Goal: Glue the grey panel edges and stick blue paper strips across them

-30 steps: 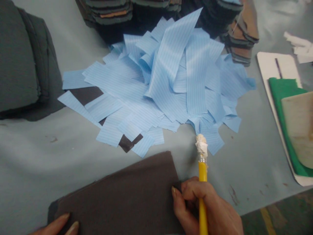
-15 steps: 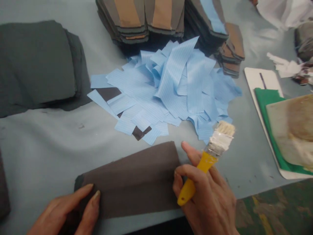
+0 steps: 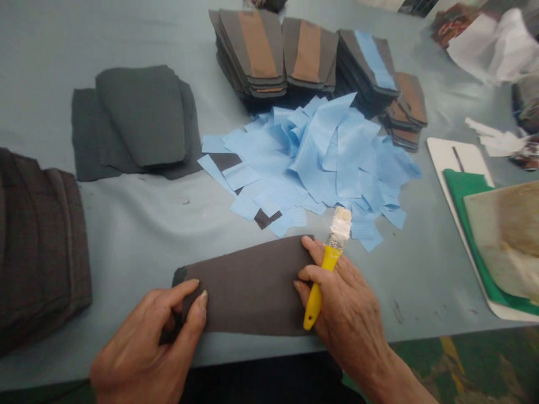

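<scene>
On the grey-blue counter (image 3: 138, 224), a dark brown, tapered fabric panel (image 3: 248, 289) is laid on the near side of the loose heap of pale blue cloth strips (image 3: 320, 157). Its left end is touched by the left hand (image 3: 143, 336), thumb and forefinger close together; whether it is pinched or only pressed cannot be told. A yellow-handled flat brush (image 3: 327, 265) with white-coated bristles is held in the right hand (image 3: 349, 303), whose fingertips are rested at the panel's right end. The heap's nearest strips could be smeared if the brush were tipped forward, and the panel creased if its ends were pushed together. The panel's underside is hidden; right of the heap, a cream, brown-stained object (image 3: 505, 241) is cut off and cannot be identified.
</scene>
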A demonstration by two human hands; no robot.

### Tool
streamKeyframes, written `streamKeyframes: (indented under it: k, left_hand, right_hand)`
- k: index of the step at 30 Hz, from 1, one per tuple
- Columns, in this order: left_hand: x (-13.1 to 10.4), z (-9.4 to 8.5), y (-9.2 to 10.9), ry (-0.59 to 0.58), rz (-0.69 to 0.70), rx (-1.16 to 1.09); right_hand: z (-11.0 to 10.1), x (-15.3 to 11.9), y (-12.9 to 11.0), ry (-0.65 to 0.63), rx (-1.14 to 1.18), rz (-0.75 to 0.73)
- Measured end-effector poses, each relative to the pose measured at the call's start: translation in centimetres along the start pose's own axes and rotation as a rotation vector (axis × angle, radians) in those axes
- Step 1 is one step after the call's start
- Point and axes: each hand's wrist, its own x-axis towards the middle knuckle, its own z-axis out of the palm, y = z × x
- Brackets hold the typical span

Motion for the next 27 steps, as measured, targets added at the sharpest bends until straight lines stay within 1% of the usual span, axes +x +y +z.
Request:
streamKeyframes:
  k: [4, 7, 15, 20, 24, 27]
  left_hand:
    - [0.4, -0.2, 0.3, 0.015, 0.046, -0.002]
    - [0.5, -0.5, 0.4, 0.012, 0.05, 0.002]
    - [0.2, -1.0, 0.7, 0.022, 0.098, 0.068]
    - [0.3, -0.9, 0.9, 0.025, 0.095, 0.114]
    - [0.3, -1.2, 0.8, 0.007, 0.114, 0.134]
    - [0.6, -1.9, 0.9, -0.01, 0.128, 0.148]
  right_hand:
    - [0.0, -0.1, 0.1, 0.029, 0.001, -0.04]
    - [0.0, -0.2, 0.3, 0.038, -0.011, -0.068]
    - [-0.1, -0.1, 0.2, 0.058, -0.023, -0.089]
    - [-0.1, 0.0, 0.3, 0.077, -0.02, -0.097]
    - [-0.1, 0.0, 0.4, 0.062, -0.003, -0.084]
    - [-0.1, 0.0, 0.4, 0.047, 0.003, -0.074]
